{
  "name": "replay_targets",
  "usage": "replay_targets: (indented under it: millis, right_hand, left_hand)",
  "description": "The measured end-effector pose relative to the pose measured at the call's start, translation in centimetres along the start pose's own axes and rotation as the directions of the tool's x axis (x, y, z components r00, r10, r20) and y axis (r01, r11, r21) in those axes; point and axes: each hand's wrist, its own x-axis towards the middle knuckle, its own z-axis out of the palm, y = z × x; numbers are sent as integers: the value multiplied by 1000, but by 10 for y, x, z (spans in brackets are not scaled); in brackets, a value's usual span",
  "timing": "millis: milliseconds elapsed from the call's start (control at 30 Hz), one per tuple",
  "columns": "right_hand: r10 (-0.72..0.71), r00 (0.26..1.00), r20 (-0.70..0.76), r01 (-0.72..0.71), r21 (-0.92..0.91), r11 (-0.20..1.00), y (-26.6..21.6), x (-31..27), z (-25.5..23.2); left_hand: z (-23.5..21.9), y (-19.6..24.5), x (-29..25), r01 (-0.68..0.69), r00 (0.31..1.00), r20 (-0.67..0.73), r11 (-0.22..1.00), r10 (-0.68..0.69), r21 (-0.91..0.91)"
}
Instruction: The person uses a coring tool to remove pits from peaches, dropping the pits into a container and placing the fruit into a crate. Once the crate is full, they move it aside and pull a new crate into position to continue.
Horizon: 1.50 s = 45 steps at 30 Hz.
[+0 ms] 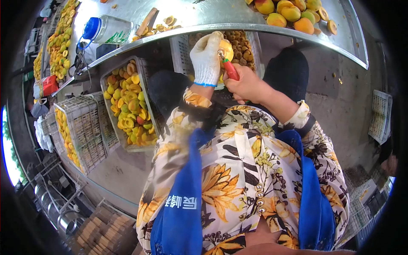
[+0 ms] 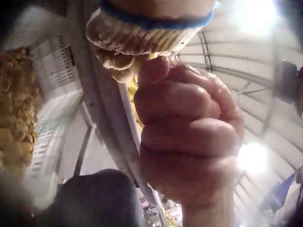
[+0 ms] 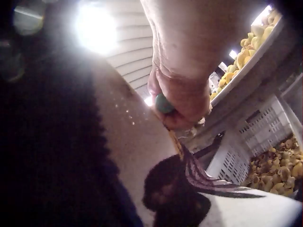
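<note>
In the head view the left hand (image 1: 206, 57), in a white knitted glove with a blue cuff, holds a yellow fruit half (image 1: 226, 49) above a crate. The bare right hand (image 1: 246, 83) grips a red-handled tool (image 1: 230, 69), its metal tip at the fruit's cut face. The left wrist view shows the glove (image 2: 147, 35) at the top and the right hand's curled fingers (image 2: 189, 127) beside it. From the right wrist view, the right hand (image 3: 182, 90) is curled round the tool, whose green handle end (image 3: 164, 104) shows.
Behind the hands runs a metal table (image 1: 187, 29) with whole fruit (image 1: 291, 12) and a blue-capped bottle (image 1: 112, 29). Below the hands, a crate holds brown pieces (image 1: 242, 49). To the left stands a crate of fruit halves (image 1: 129, 104); stacked crates (image 1: 85, 123) are farther left.
</note>
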Motion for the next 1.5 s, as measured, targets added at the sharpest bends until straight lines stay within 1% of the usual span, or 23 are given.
replay_targets:
  millis: [100, 233, 267, 400, 467, 533, 600, 633, 700, 800, 867, 900, 933, 1000, 1033, 1067, 1133, 1200, 1300, 1333, 1367, 1400, 1500]
  right_hand:
    - [38, 994, 98, -48, 107, 993, 2, 3, -6]
    - [108, 979, 171, -109, -4, 994, -2, -1, -9]
    - [122, 974, 194, -115, -45, 992, -5, 1, -8]
    - [161, 883, 441, -358, 411, 838, 7, 5, -16]
    - [70, 814, 577, -422, 504, 753, 11, 14, -23]
    - [-51, 825, 562, -363, 598, 715, 18, 25, -16]
    - [-117, 824, 554, -315, 619, 719, 10, 25, -14]
    - [-129, 818, 561, -286, 590, 755, 4, 21, -9]
    - [-49, 882, 468, -205, 475, 856, 1, 18, -7]
    - [171, 973, 155, -209, 275, 938, 4, 28, -7]
    - [123, 985, 123, -148, 213, 966, 10, 30, -12]
    - [136, 981, 140, -161, 185, 969, 16, 34, -15]
    - [117, 986, 121, -132, 128, 983, 22, 35, -15]
    - [75, 994, 84, -76, 9, 997, 27, 36, -11]
    - [82, 994, 74, -82, 3, 997, 23, 34, -9]
    - [75, 996, 55, -73, -25, 997, 20, 33, -8]
    - [69, 997, 16, -68, -78, 995, 17, 32, -8]
    - [18, 1000, -24, -20, -98, 995, 19, 31, -10]
    - [-131, 984, -118, 103, -216, 971, 22, 31, -15]
    - [-198, 970, -143, 159, -248, 956, 25, 29, -18]
    - [-265, 950, -167, 211, -283, 936, 29, 28, -22]
    - [-332, 924, -188, 261, -322, 910, 31, 25, -24]
    - [-244, 926, -289, 181, -227, 957, 28, 11, -38]
  left_hand:
    - [-3, 0, 3, 9, 999, 46, 994, -14, 104]
    - [-22, 2, 14, 308, 904, 291, 949, -313, 65]
    - [-22, 1, 15, 200, 931, 282, 971, -230, 131]
    - [-19, 5, 2, -188, 968, 223, 917, 113, 352]
    - [-13, 2, 4, 15, 998, 61, 992, -23, 123]
    - [-17, -15, 19, 183, 982, -18, 969, -189, -166]
    - [-25, -21, 28, 367, 908, 66, 712, -413, -598]
    - [-34, -11, 24, 32, 998, -46, 997, -35, -76]
    - [-69, 20, 14, -230, 971, 16, 921, 238, 313]
    - [-123, 84, -4, -334, 867, -198, 827, 458, 452]
    - [-180, 112, -16, -265, 740, -356, 733, 571, 626]
    - [-222, 112, -17, -71, 683, -458, 676, 570, 734]
    - [-241, 113, -30, -19, 668, -324, 450, 670, 893]
    - [-313, 103, -38, 464, 709, -417, 69, 569, 883]
    - [-358, 94, -41, 465, 806, -397, -55, 438, 884]
    - [-351, 96, -42, 511, 830, -387, -268, 402, 817]
    - [-303, 103, -27, 349, 818, -91, -364, 568, 863]
    - [-223, 119, 8, 10, 780, 115, -197, 616, 980]
    - [-64, 129, 45, -335, 872, 256, 127, 417, 934]
    - [-51, 101, 86, -480, 736, 473, -119, 484, 869]
    - [-3, 89, 95, -659, 681, 561, 59, 471, 750]
    - [31, 71, 114, -774, 580, 669, 59, 465, 630]
    - [109, 6, 149, -738, 636, 742, -116, 210, 665]
